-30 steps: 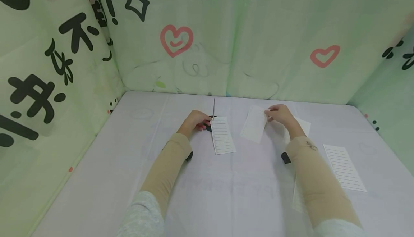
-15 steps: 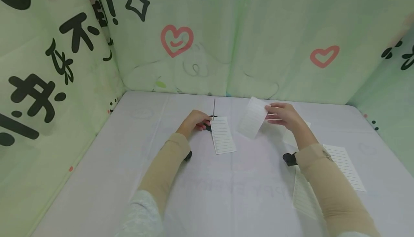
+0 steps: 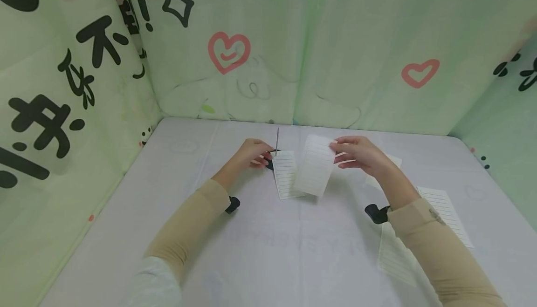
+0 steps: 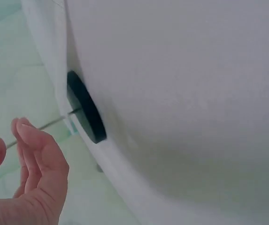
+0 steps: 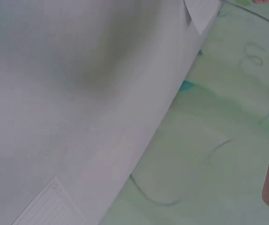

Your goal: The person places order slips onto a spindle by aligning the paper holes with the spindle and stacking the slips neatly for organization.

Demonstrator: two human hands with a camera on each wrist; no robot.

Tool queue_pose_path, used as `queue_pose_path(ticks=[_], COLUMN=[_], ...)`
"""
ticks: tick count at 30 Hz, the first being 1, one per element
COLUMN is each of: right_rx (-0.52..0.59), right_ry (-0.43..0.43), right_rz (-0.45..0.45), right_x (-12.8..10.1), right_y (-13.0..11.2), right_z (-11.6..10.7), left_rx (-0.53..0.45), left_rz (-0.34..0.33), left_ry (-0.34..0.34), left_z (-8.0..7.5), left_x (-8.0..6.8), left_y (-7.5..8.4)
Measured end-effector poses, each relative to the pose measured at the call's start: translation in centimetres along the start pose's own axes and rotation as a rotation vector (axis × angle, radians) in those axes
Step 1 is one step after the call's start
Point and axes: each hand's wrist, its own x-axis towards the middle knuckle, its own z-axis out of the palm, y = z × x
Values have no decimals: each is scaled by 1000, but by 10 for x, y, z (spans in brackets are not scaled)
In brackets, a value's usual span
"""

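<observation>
In the head view a receipt spike [image 3: 277, 140] stands near the table's far edge, a thin metal rod on a round black base [image 4: 91, 115]. One lined paper slip [image 3: 283, 176] slants from the rod toward the front. Right beside the rod is my left hand [image 3: 250, 152]; in the left wrist view its thumb and fingers are apart, loosely bent, holding nothing. My right hand [image 3: 361, 154] pinches a second lined slip [image 3: 314, 167] by its upper right edge. That slip hangs above the table and overlaps the first one's right side.
More lined slips lie on the right of the white table [image 3: 268, 251]: one behind my right wrist [image 3: 396, 160], another lined slip [image 3: 446, 214] farther right, and a paler one [image 3: 394, 255] partly under my right forearm. A patterned green curtain [image 3: 356, 41] borders the table.
My right hand has lifted its slip and moved it left, over the slip at the spike. The left hand has loosened from that slip's corner and its forearm has shifted left.
</observation>
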Motion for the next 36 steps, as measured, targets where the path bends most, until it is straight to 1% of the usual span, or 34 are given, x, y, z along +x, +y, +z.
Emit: queue_pose_path(ticks=[2, 7, 9, 11, 15, 20, 24, 28, 32, 36], right_rx=[-8, -32, -54, -66, -68, -78, -87, -88, -72, -47], right_ry=[-21, -60, -78, -97, -127, -156, -167, -167, -168, -181], right_rz=[-13, -7, 3, 11, 19, 19, 17, 13, 12, 17], right_x=[-2, -5, -6, -7, -9, -10, -11, -10, -10, -12], right_y=[-2, -2, -1, 1, 4, 8, 9, 10, 11, 13], right_z=[6, 22, 26, 31, 37, 41, 43, 46, 47, 47], left_rx=[-6, -31, -42, -34, 26, 117, 159, 191, 185, 132], left_rz=[4, 11, 12, 14, 11, 15, 32, 52, 67, 77], left_ry=[-76, -300, -350, -373, -381, -386, -388, -377, -355, -308], left_z=[0, 3, 5, 7, 10, 11, 10, 9, 4, -3], left_x=[-9, -29, -35, -39, -44, -48, -51, -52, -50, -47], left_y=[5, 18, 24, 28, 32, 30, 28, 27, 29, 37])
